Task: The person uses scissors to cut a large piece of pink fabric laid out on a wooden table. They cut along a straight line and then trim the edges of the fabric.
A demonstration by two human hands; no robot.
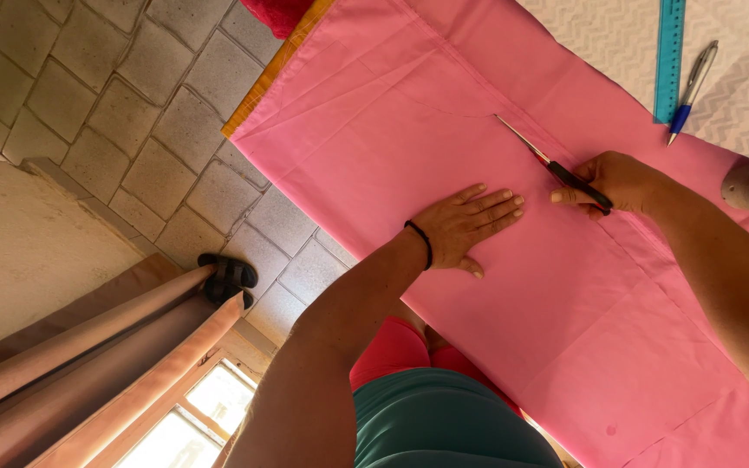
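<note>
- I see the pink fabric spread flat across the middle and right of the frame, running from the top centre down to the lower right corner.
- My right hand, right of centre, is clenched around the black handles of the scissors; the blades point toward the upper left and lie on the fabric at the end of a thin cut line.
- My left hand, at the centre, lies palm down on the fabric with its fingers spread and straight, gripping nothing, just beside the scissors. A black band sits on its wrist.
- In the upper right corner a teal ruler and a blue and silver pen lie side by side on a pale zigzag-patterned sheet, beyond the fabric's edge.
- An orange table edge shows along the fabric's upper left side.
- A tiled floor fills the upper left, with a dark sandal on it left of centre.
- Beige curtains and a window occupy the lower left.
</note>
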